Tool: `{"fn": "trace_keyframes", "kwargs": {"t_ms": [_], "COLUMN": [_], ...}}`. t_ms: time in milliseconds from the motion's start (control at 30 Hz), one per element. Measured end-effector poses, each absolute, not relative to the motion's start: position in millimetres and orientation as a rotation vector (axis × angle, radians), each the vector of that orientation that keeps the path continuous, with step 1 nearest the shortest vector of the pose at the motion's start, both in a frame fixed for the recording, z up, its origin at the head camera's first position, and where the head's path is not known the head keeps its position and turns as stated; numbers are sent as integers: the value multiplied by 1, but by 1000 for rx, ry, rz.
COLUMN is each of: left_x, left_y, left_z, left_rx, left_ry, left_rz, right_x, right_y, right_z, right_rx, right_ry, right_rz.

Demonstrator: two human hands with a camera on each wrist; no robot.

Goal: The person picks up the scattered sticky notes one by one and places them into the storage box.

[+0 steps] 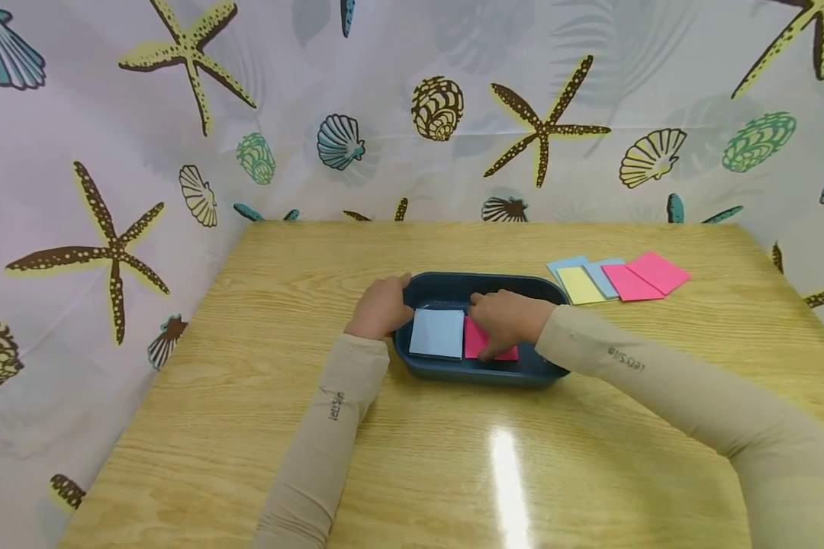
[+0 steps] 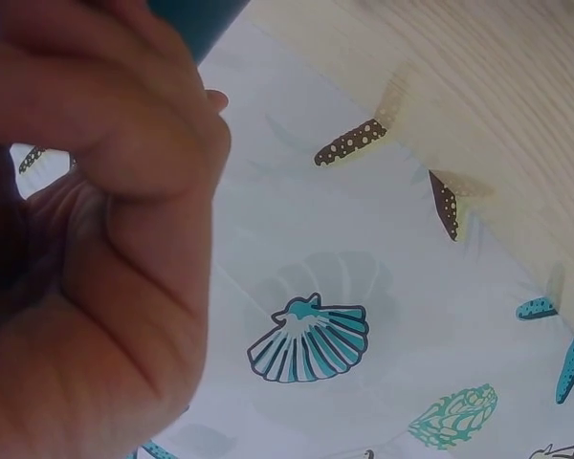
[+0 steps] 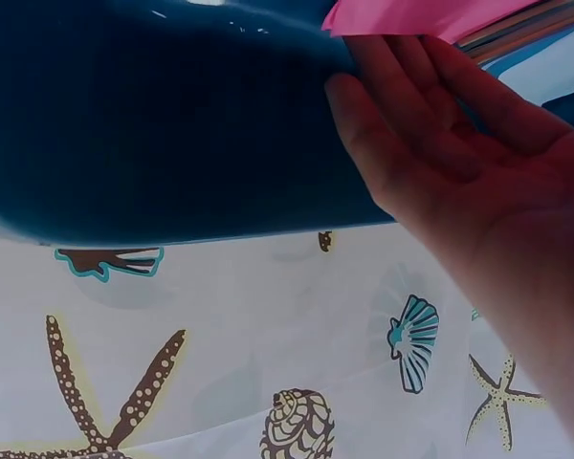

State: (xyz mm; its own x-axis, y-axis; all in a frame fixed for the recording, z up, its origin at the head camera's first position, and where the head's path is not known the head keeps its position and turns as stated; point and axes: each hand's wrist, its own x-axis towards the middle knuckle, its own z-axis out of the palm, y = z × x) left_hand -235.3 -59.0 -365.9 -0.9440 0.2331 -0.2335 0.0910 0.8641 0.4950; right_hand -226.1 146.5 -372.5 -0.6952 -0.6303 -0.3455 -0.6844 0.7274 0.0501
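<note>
A dark blue oblong bin (image 1: 481, 375) stands on the wooden table. Around its left end curl the fingers of my left hand (image 1: 381, 306), gripping the rim. My right hand (image 1: 511, 316) reaches into the bin over a stack of pink sticky notes (image 1: 476, 345), thumb at the near edge and fingertips at the far edge. In the right wrist view those fingertips (image 3: 349, 91) meet the edge of the pink paper (image 3: 411, 14). A light blue stack of sticky notes (image 1: 437, 334) lies left of the pink one. My right hand covers part of the pink stack.
Right of the bin lie overlapping sheets: light blue notes (image 1: 599, 274), a yellow note (image 1: 580, 286) and pink notes (image 1: 648, 276). A cloth (image 1: 398, 69) printed with shells and starfish hangs along the back and sides of the table (image 1: 281, 305).
</note>
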Motion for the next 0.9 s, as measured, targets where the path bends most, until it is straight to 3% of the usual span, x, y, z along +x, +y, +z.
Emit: {"fn": "trace_keyframes", "kwargs": {"t_ms": [633,900], "left_x": [-237,-236], "left_y": [-58,-59], "left_z": [-366,-368], "left_rx": [252,242], "left_ry": [2773,2748], "left_rz": [683,713], "right_x": [-225,-232], "right_y": [145,183], "right_z": [-366,-326], "right_rx": [-1038,-1008], "right_ry": [2648,2742], "right_rz": [276,-309]}}
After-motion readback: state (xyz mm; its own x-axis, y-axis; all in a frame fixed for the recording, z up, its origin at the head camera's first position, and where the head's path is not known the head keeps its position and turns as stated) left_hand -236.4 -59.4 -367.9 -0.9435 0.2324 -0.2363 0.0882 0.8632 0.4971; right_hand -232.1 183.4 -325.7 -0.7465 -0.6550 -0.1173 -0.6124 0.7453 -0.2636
